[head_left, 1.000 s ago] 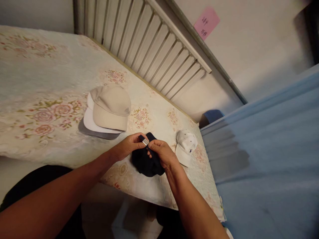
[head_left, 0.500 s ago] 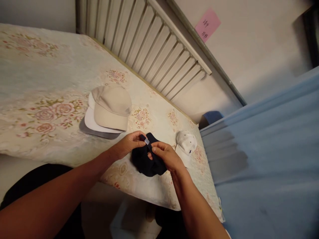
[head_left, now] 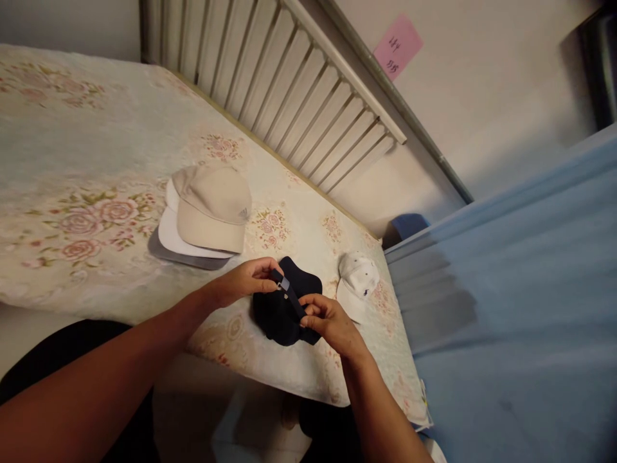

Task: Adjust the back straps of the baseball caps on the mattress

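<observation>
A dark navy cap [head_left: 279,315] lies near the front edge of the floral bedspread [head_left: 87,167]. Its back strap [head_left: 289,294] with a small metal buckle is stretched taut between my hands. My left hand [head_left: 248,280] pinches the strap at the buckle end. My right hand [head_left: 328,321] is closed on the strap's free end, lower and to the right.
A stack of caps, a beige cap [head_left: 212,209] on top of a white and a grey one, sits to the left. A white cap [head_left: 357,283] lies right of the navy cap. A slatted headboard [head_left: 299,90] runs behind. Blue fabric [head_left: 511,302] fills the right.
My right hand has slid down and right along the strap, away from the buckle, drawing the strap out longer. My left hand has stayed at the buckle.
</observation>
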`<action>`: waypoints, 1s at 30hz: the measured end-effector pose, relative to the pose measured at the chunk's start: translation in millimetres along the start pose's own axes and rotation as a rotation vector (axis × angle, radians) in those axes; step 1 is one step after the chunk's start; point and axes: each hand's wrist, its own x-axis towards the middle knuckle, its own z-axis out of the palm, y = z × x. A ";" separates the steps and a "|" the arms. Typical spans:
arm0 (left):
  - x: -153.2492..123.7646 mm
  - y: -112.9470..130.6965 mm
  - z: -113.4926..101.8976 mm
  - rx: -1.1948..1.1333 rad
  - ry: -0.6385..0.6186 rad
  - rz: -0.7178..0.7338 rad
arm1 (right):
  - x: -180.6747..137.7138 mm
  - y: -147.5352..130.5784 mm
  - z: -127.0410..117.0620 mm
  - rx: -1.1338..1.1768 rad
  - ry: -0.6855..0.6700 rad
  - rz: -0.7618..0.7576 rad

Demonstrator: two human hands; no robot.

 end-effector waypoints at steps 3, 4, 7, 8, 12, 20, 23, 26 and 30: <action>-0.1 -1.9 -0.3 0.024 0.040 0.064 | 0.5 -3.8 1.5 -0.031 0.004 -0.020; 0.0 -2.0 0.1 0.032 0.058 0.067 | 0.6 -5.5 1.7 -0.040 0.005 -0.025; 0.4 0.4 1.8 0.064 0.075 0.015 | 0.9 -9.2 -1.0 -0.056 0.017 -0.033; 0.4 1.7 2.2 0.079 0.071 -0.005 | 1.0 -9.6 -3.2 -0.051 0.025 -0.035; 0.9 5.7 3.2 0.115 0.052 -0.032 | 1.8 -8.0 -16.4 0.034 0.067 -0.076; 2.6 -0.1 4.9 0.138 0.016 -0.097 | 1.5 -3.2 -23.6 0.160 0.137 -0.078; 2.8 -4.1 4.5 0.118 0.020 -0.095 | 0.9 -1.4 -22.2 0.158 0.150 -0.059; 3.3 -6.7 4.4 0.085 0.021 -0.107 | 0.8 -2.2 -21.9 0.148 0.152 -0.040; 3.6 -7.8 5.2 0.074 0.011 -0.109 | 1.8 -10.1 -20.2 0.088 0.153 -0.029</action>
